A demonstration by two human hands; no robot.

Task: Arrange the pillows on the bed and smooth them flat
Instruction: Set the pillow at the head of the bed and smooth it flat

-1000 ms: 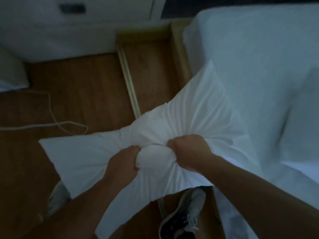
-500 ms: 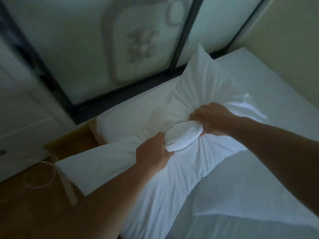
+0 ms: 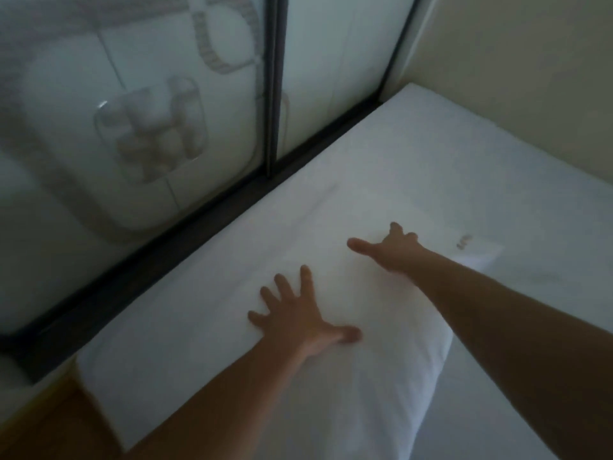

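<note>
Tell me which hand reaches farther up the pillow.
The right hand. It stretches toward the pillow's far end, near a small mark on the fabric, while the left hand lies flat, fingers spread, nearer the camera.

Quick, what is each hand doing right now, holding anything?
Left hand: open, fingers spread, flat on the white pillow, holding nothing.
Right hand: open, palm down on the same pillow, holding nothing.

Frosted glass panels (image 3: 132, 94) with pale patterned motif, dark metal frame (image 3: 271, 84); beige wall (image 3: 530, 78) right; brown wooden floor (image 3: 49, 423) bottom-left.
</note>
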